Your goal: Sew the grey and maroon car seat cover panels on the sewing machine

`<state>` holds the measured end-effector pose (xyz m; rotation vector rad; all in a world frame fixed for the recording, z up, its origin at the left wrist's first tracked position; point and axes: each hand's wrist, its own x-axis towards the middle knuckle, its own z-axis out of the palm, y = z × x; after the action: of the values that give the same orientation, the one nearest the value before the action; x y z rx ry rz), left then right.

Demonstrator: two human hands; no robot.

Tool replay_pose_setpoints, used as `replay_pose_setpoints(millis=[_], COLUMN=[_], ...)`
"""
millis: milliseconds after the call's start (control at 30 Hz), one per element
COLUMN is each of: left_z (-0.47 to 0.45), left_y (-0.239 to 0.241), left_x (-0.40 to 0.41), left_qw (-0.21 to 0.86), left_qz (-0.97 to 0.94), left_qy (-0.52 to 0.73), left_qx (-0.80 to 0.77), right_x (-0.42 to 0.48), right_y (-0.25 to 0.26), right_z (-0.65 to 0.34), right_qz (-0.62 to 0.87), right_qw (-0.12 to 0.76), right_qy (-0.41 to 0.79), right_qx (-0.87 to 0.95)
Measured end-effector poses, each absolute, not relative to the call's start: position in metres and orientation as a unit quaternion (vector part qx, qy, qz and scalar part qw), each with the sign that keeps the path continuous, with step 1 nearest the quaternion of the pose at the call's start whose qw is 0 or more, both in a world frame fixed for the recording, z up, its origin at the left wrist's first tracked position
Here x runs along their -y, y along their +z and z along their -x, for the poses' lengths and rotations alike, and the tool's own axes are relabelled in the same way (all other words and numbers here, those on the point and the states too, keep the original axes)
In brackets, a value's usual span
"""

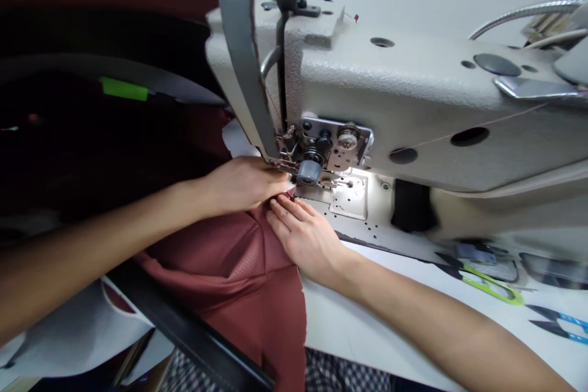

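A reddish-brown perforated fabric (239,263) lies on the white table and runs up under the needle area of a beige industrial sewing machine (413,98). My left hand (243,184) rests on the fabric just left of the presser foot (309,173), its fingers curled and pinching the fabric edge. My right hand (305,233) lies flat on the fabric just in front of the foot, fingers stretched out and pressed down. The needle itself is hidden behind the machine head and my fingers.
Green-handled snips (491,285) and blue-handled snips (558,324) lie on the white table (367,318) at the right. A black rail (184,324) crosses the lower left. Dark fabric with a green tag (124,89) piles at the far left.
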<state>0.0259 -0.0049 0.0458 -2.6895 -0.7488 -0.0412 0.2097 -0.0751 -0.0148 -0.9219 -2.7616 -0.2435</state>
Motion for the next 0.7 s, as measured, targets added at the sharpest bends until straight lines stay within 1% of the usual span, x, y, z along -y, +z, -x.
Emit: replay_pose_setpoints(millis=[133, 267, 533, 700], left_z=[-0.041, -0.041, -0.046, -0.050], left_y=[0.040, 0.026, 0.017, 0.016], left_x=[0.023, 0.026, 0.030, 0.029], left_qw=[0.167, 0.144, 0.166, 0.159], left_qz=[0.942, 0.944, 0.925, 0.914], left_qy=[0.011, -0.041, -0.076, -0.087], left_qx=[0.292, 0.294, 0.334, 0.364], right_x=[0.075, 0.081, 0.077, 0.075], right_y=[-0.013, -0.010, 0.006, 0.007], right_z=[-0.213, -0.217, -0.220, -0.228], right_qz=[0.295, 0.243, 0.288, 0.292], right_qw=[0.121, 0.136, 0.086, 0.093], right_qy=[-0.065, -0.046, 0.018, 0.020], right_qx=[0.946, 0.959, 0.954, 0.952])
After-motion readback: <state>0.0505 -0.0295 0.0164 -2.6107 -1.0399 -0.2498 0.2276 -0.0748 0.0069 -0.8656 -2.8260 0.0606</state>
